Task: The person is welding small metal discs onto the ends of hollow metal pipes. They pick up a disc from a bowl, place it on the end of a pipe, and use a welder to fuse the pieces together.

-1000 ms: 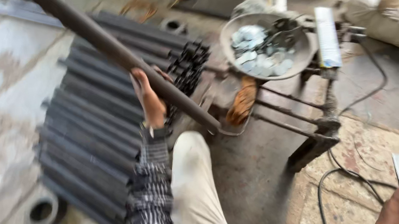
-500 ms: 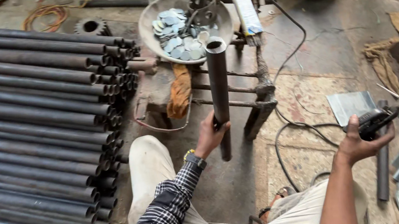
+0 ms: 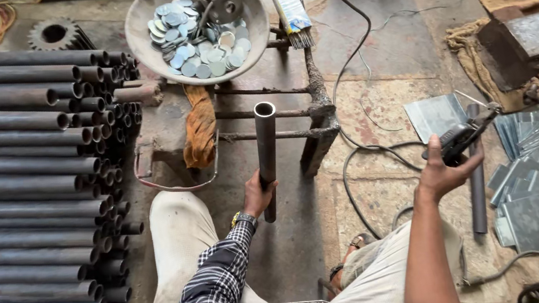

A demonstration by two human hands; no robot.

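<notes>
your left hand (image 3: 258, 192) is wrapped tight around a short steel pipe (image 3: 267, 155), held nearly upright, its open mouth pointing toward 12 o'clock. your right hand (image 3: 444, 168) is closed on a dark welding holder (image 3: 461, 137) (its cable trails off toward 7 o'clock). at 9 o'clock lies the stack of pipes (image 3: 20, 196); at 12, a pan of metal discs (image 3: 194, 31).
</notes>
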